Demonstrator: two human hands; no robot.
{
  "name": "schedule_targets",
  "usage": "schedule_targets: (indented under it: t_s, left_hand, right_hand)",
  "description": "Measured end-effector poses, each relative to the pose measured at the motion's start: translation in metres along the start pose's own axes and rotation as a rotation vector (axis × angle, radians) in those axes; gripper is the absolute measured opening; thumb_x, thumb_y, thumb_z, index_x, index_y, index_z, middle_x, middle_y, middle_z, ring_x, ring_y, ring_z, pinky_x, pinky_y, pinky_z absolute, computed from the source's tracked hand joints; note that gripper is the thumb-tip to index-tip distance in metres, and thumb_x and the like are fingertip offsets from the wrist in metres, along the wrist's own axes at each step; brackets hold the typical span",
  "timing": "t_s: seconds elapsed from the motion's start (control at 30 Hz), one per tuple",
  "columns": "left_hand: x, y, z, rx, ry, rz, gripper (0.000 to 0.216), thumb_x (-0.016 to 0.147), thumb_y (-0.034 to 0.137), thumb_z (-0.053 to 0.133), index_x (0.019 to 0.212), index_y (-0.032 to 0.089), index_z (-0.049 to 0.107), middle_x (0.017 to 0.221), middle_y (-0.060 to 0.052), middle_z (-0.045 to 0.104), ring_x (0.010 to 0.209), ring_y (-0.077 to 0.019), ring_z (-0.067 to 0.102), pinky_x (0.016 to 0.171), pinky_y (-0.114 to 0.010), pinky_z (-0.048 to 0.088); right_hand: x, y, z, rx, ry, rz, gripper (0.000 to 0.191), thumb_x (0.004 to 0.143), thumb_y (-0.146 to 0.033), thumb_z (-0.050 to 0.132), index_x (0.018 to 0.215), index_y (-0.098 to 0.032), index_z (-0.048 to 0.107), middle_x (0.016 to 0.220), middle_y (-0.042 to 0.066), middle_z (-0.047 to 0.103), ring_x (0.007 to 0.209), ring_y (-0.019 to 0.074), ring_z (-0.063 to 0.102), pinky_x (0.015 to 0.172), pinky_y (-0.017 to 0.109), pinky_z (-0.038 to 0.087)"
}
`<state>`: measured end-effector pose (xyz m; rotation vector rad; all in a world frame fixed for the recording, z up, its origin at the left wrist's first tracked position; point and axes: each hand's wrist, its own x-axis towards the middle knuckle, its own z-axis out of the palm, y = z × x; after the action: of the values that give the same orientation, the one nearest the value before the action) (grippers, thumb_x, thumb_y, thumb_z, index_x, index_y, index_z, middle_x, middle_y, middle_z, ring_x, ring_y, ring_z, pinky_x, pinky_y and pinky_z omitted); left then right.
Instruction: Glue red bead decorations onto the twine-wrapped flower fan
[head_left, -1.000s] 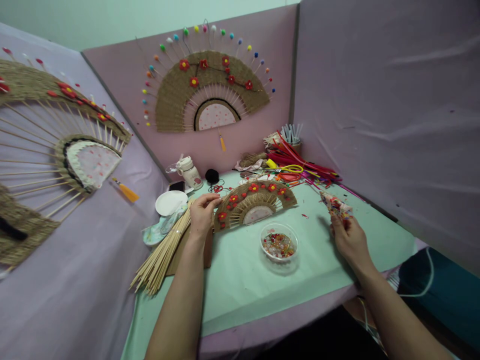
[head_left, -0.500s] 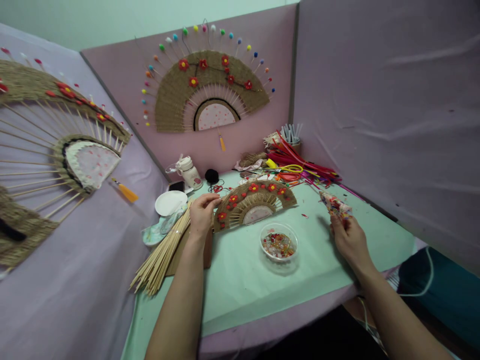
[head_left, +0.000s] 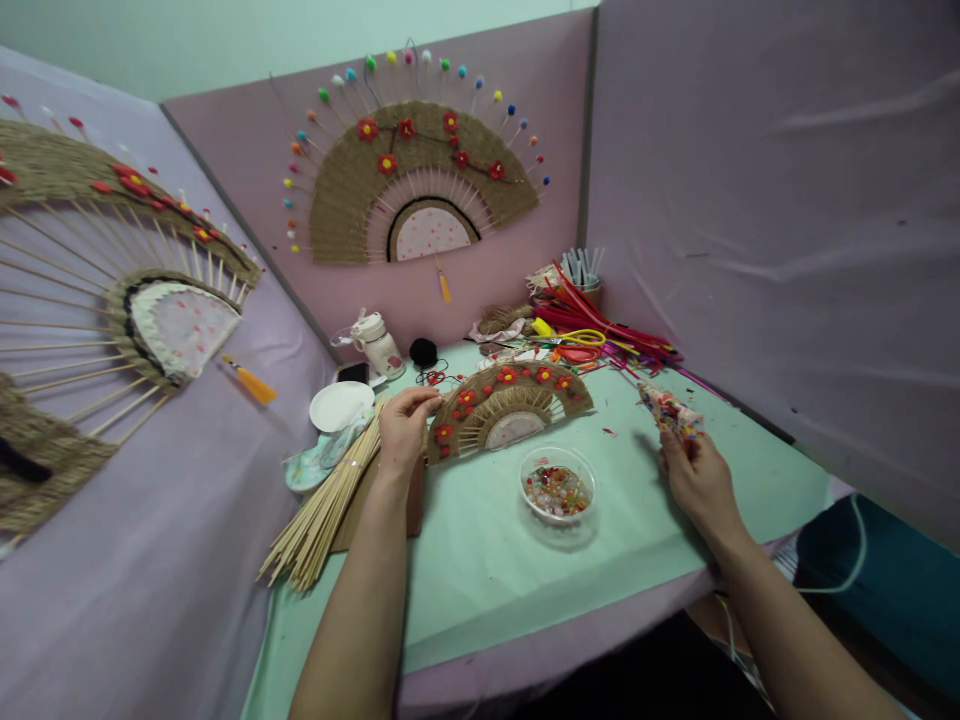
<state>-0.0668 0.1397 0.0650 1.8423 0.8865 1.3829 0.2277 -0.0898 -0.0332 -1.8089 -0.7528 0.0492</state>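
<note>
My left hand [head_left: 403, 428] is closed in a pinch at the upper left edge of a small twine-woven fan [head_left: 517, 400]. The fan stands tilted up on the table, with red flowers along its band and a pale half-round centre. Whether a small piece also sits in the pinch is too small to tell. My right hand [head_left: 697, 480] grips a multicoloured, patterned tool that looks like a glue gun [head_left: 670, 408], its narrow end pointing up and left. A clear plastic bowl [head_left: 559, 515] of red, orange and clear beads stands between my hands, in front of the fan.
Bamboo sticks [head_left: 326, 520] lie by my left forearm, near a white plate [head_left: 341, 408] and a white bottle [head_left: 377, 345]. Yellow-handled scissors [head_left: 577, 338] and red pipe cleaners [head_left: 615, 325] lie at the back right. Two large fans hang on the partitions, including one straight ahead [head_left: 420, 180].
</note>
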Motion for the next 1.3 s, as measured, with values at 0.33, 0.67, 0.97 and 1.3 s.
schedule_targets:
  t_s: [0.33,0.67,0.97,1.3]
  left_hand:
    - [-0.0003,0.0021,0.0007,-0.005,0.005,-0.005,0.010,0.067,0.027,0.071,0.069,0.017,0.071,0.079,-0.005,0.070,0.078,-0.0176,0.064,0.077,-0.032,0.053]
    - [-0.0009,0.0048,0.0005,0.005,0.006,-0.006,0.010,0.066,0.028,0.070,0.068,0.018,0.071,0.078,-0.004,0.070,0.078,-0.0176,0.064,0.074,-0.031,0.054]
    - [-0.0010,0.0043,0.0005,0.004,0.002,-0.004,0.010,0.067,0.028,0.071,0.069,0.018,0.071,0.078,-0.004,0.070,0.078,-0.0175,0.064,0.075,-0.031,0.054]
    - [-0.0052,0.0077,-0.0029,-0.030,-0.016,-0.065,0.019,0.068,0.028,0.071,0.082,0.016,0.072,0.086,-0.006,0.073,0.084,-0.0191,0.067,0.082,-0.034,0.054]
  right_hand:
    - [-0.0001,0.0042,0.0012,-0.015,0.001,0.011,0.041,0.084,-0.062,0.045,0.073,-0.022,0.046,0.061,-0.001,0.048,0.057,0.0158,0.044,0.055,0.031,0.036]
    - [0.0011,0.0055,0.0018,-0.004,-0.001,-0.009,0.042,0.084,-0.062,0.044,0.077,-0.021,0.050,0.065,0.001,0.051,0.060,0.0170,0.047,0.057,0.031,0.037]
    - [0.0002,0.0045,0.0009,-0.018,-0.010,-0.006,0.038,0.085,-0.058,0.045,0.077,-0.021,0.050,0.064,0.000,0.050,0.059,0.0165,0.046,0.056,0.031,0.036]
    - [0.0003,0.0023,0.0008,-0.001,-0.008,-0.012,0.042,0.084,-0.063,0.044,0.075,-0.021,0.049,0.064,0.001,0.050,0.061,0.0173,0.046,0.056,0.031,0.037]
